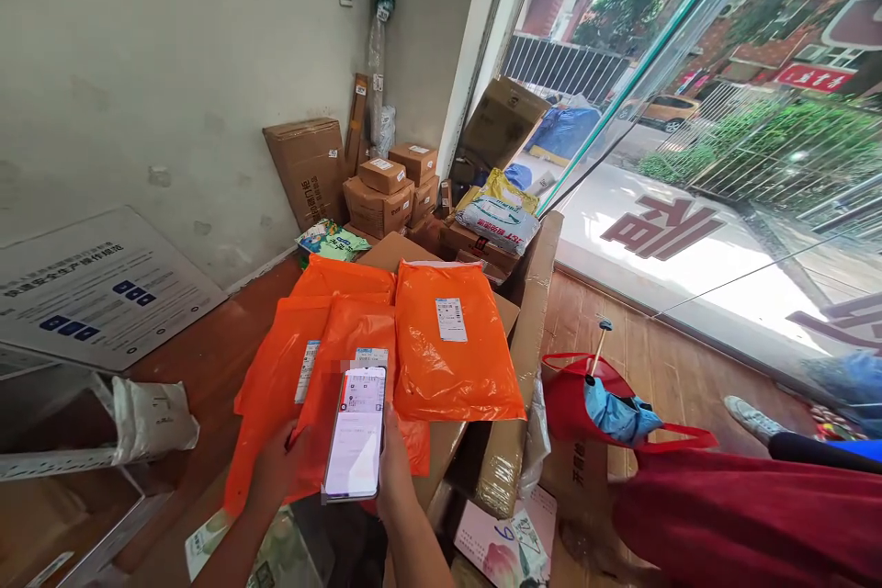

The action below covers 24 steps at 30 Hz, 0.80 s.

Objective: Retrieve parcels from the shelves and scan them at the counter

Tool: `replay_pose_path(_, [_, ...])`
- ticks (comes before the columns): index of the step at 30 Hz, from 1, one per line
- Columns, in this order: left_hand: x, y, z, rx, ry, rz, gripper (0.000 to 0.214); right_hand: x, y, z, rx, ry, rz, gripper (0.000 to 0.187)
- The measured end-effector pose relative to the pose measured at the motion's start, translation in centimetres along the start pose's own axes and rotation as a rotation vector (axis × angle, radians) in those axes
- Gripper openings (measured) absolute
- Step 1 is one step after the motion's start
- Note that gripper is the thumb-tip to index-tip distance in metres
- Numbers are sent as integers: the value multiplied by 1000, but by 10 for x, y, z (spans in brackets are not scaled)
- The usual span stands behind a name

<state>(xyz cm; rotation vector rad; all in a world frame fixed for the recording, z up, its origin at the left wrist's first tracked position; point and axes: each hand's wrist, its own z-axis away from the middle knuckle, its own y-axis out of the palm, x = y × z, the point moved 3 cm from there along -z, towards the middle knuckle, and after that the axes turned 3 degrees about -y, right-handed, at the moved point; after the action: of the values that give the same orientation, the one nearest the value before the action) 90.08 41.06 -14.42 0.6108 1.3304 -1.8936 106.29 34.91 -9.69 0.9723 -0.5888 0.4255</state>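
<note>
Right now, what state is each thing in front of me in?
Phone: held upright in right hand, screen lit.
Orange mailer: sealed, labelled, gripped by left hand.
Other orange mailer: sealed, flat on the pile.
Red bag: open, blue cloth inside.
Cardboard boxes: closed, stacked.

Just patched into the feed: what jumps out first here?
Bright orange mailer bags are piled on cardboard boxes at centre. The right hand holds a phone over them while the left hand pinches one bag's edge. A red tote holding a blue umbrella sits to the right, by the glass door.
</note>
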Motion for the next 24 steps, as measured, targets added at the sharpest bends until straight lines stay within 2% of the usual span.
replay_pose_path(9, [3, 4, -2, -2, -1, 13, 47, 7, 5, 5, 15, 94, -37, 79])
replay_pose_path(13, [-1, 4, -1, 23, -11, 47, 44, 7, 3, 4, 8, 46, 0, 76])
replay_pose_path(18, [-5, 5, -3, 56, -93, 64, 40, 6, -2, 3, -8, 23, 39, 75])
replay_pose_path(22, [-21, 14, -4, 161, -138, 146, 35, 6, -3, 3, 22, 49, -12, 73])
replay_pose_path(24, [-33, 11, -3, 223, -149, 224, 31, 6, -3, 6, 57, 59, -49, 72])
